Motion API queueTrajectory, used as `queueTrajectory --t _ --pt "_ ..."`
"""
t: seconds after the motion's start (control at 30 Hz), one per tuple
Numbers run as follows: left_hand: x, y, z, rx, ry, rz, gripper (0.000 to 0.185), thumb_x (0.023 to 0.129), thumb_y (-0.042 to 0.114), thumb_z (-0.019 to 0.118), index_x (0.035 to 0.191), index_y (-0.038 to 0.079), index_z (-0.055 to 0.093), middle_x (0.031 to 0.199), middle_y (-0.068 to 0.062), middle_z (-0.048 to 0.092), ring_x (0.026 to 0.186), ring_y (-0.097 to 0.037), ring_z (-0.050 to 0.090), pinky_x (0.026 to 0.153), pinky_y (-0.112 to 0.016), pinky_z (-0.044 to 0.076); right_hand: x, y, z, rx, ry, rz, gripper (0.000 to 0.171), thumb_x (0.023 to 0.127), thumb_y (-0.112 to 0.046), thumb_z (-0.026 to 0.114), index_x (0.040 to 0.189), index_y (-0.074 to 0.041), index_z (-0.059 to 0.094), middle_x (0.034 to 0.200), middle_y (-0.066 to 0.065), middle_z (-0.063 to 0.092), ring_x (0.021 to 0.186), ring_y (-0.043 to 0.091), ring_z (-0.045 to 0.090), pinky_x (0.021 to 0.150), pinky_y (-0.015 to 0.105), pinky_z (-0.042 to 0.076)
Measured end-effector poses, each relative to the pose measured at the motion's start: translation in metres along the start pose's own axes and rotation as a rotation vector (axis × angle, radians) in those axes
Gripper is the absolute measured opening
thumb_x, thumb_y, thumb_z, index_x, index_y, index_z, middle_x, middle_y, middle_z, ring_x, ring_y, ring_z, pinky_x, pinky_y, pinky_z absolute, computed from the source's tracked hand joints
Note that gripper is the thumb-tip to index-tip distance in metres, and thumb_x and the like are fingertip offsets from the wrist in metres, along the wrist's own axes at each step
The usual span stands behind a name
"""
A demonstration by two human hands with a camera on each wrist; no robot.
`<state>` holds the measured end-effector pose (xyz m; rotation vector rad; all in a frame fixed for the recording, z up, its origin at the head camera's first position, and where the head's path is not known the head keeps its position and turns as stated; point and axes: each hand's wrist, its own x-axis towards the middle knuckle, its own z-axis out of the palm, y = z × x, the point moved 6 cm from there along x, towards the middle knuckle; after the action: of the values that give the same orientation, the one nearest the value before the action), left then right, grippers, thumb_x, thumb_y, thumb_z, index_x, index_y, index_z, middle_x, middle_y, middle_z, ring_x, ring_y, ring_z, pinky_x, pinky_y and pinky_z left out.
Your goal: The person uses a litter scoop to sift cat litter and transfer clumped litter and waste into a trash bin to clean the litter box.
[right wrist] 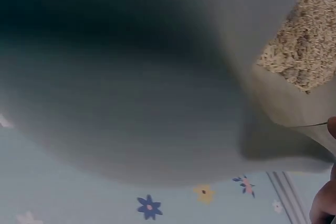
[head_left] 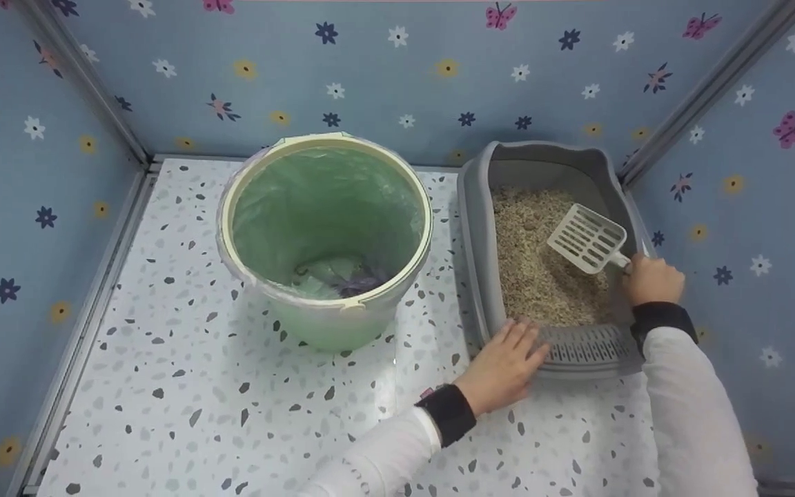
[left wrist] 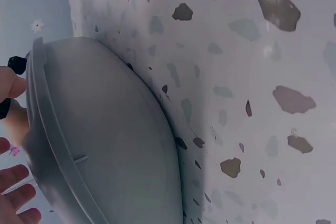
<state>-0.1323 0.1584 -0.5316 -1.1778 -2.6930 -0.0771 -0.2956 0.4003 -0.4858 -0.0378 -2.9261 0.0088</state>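
Right grip (head_left: 651, 278) is what I check first: my fingers are curled round the handle of the white slotted scoop (head_left: 587, 239), whose blade lies tilted over the litter toward the right wall of the tray. My left grip (head_left: 503, 366) lies flat with straight fingers on the near left corner of the grey litter tray (head_left: 475, 228), holding nothing; the left wrist view shows those fingertips (left wrist: 14, 195) just at the tray's rim and the tray's smooth outer wall standing on the speckled bench (head_left: 183, 386).

The tray sits at the right rear of the bench, close against the flowered wall panels. It holds a bed of beige, grainy litter (head_left: 542, 276) spread across most of its floor, with one small darker lump (head_left: 529, 224) near the back. A grated step forms its near end. The right wrist view shows the same litter heaped against the grey inner wall.

Just left of the tray, near it but not clearly touching, stands a pale green bin (head_left: 325, 238) lined with a thin green bag (head_left: 301, 207) folded over its cream rim. At its bottom I see some crumpled pieces, one purplish, which I cannot identify.
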Motion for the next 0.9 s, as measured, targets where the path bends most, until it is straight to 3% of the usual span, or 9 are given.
queueTrajectory --t 0.17,0.4,0.57,0.73,0.9 --pt "0.011 0.004 0.01 0.076 -0.012 0.018 0.074 0.083 0.058 0.057 0.142 0.019 0.037 0.145 -0.008 0.04 0.13 -0.025 0.04 0.111 -0.043 0.031 0.0 0.001 0.007 -0.009 -0.033 0.033 0.018 0.081 -0.009 0.061 0.077 0.008 0.059 0.072 0.035 0.06 0.059 0.05 0.057 0.048 0.062 0.041" --pt "0.023 0.007 0.022 0.128 0.011 -0.056 0.061 0.087 0.049 0.056 0.14 0.023 0.041 0.14 -0.008 0.045 0.124 -0.024 0.045 0.104 -0.039 0.037 0.005 0.005 0.01 -0.031 -0.061 0.052 0.02 0.079 -0.011 0.062 0.076 0.009 0.059 0.07 0.034 0.06 0.058 0.049 0.057 0.046 0.06 0.041" --pt "0.025 0.008 0.028 0.147 0.031 -0.093 0.057 0.089 0.042 0.056 0.141 0.023 0.042 0.134 -0.006 0.05 0.122 -0.022 0.046 0.106 -0.038 0.037 0.008 0.007 0.009 -0.039 -0.096 -0.009 0.015 0.079 -0.005 0.058 0.076 0.009 0.061 0.071 0.034 0.06 0.058 0.049 0.057 0.05 0.062 0.042" --pt "0.023 0.005 0.03 0.19 0.116 -0.059 0.048 0.091 0.027 0.056 0.138 0.021 0.047 0.131 -0.005 0.055 0.119 -0.023 0.051 0.104 -0.038 0.04 0.01 0.003 0.005 -0.039 -0.118 -0.091 0.014 0.082 0.001 0.053 0.077 0.01 0.063 0.07 0.033 0.06 0.059 0.049 0.058 0.052 0.064 0.043" --pt "0.022 0.004 0.032 0.173 0.216 -0.011 0.041 0.09 0.021 0.056 0.131 0.018 0.055 0.124 -0.006 0.059 0.113 -0.024 0.054 0.101 -0.04 0.043 0.009 0.003 0.005 -0.002 -0.103 -0.111 0.011 0.08 0.001 0.055 0.079 0.009 0.063 0.072 0.033 0.06 0.061 0.051 0.057 0.053 0.065 0.042"
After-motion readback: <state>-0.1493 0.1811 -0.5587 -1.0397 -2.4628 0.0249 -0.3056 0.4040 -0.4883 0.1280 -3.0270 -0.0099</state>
